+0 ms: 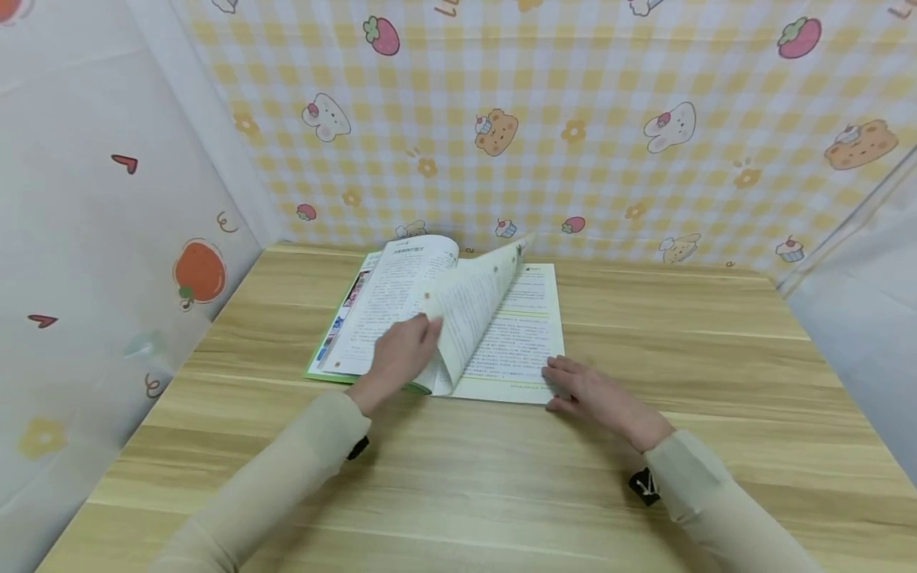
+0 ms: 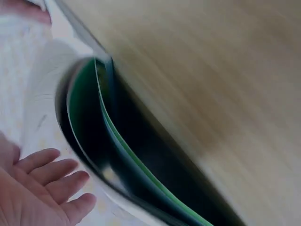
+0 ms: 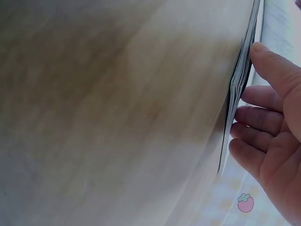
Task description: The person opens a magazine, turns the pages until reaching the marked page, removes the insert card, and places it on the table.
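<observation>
A page is up beside the left hand, and the right side of the book is covered by the other!
The left hand (image 1: 403, 350) is laid at the near part of the left pages, fingers loosely extended, nothing gripped, its thumb side set right beside the raised page (image 1: 476, 306), apparently as a guide. By the right hand (image 1: 589, 390), open and relaxed, the near right corner of the book (image 1: 430, 298) is touched, seemingly so the spread is steadied. Beyond both wrists, between the hands, the book is placed near the far edge of the tabletop (image 1: 680, 342), closer to its far left corner, backed by a patterned cloth (image 1: 458, 103).
</observation>
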`<move>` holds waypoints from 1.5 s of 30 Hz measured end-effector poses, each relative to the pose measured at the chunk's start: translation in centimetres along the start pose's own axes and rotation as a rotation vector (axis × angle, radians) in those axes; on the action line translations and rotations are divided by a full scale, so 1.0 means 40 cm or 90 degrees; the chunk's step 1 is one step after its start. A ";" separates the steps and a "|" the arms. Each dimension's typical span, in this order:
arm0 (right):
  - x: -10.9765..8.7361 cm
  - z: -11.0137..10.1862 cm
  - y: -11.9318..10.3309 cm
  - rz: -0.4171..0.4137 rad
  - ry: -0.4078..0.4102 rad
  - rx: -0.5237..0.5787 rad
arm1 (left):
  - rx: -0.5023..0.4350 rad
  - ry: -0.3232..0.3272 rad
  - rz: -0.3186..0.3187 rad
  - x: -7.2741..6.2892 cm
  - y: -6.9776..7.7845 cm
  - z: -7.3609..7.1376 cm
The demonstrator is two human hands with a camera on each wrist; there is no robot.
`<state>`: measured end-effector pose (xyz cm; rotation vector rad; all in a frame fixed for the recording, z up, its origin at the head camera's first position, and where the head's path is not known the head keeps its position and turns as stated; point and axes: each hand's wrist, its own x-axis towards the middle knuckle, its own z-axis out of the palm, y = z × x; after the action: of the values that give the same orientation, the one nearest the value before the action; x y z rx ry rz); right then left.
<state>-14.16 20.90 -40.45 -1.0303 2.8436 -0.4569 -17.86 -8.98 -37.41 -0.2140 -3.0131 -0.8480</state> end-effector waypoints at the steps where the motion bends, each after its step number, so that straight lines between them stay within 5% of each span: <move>1: 0.000 -0.001 0.000 0.002 -0.002 0.001 | -0.028 0.013 -0.018 0.001 -0.011 -0.011; 6: -0.001 -0.003 0.000 0.003 -0.007 0.001 | -0.096 0.088 -0.061 0.004 -0.058 -0.058; 13: -0.003 0.001 0.003 -0.002 0.000 0.000 | 0.027 0.121 -0.028 -0.006 -0.122 -0.069; 22: -0.002 0.004 0.006 0.000 -0.002 -0.010 | 0.265 0.029 0.022 -0.014 -0.153 -0.050; 30: -0.004 0.003 0.004 0.005 0.000 -0.008 | 0.316 -0.024 -0.008 0.006 -0.155 -0.034; 35: -0.005 0.003 0.004 0.011 -0.007 -0.009 | 0.291 -0.077 -0.037 0.020 -0.144 -0.024; 45: -0.006 0.006 0.007 0.010 0.002 0.003 | 0.387 -0.015 0.158 0.009 -0.126 0.010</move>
<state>-14.12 21.19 -40.76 -1.0064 2.8489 -0.4644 -18.87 -12.97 -40.36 -0.5631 -2.9985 0.0967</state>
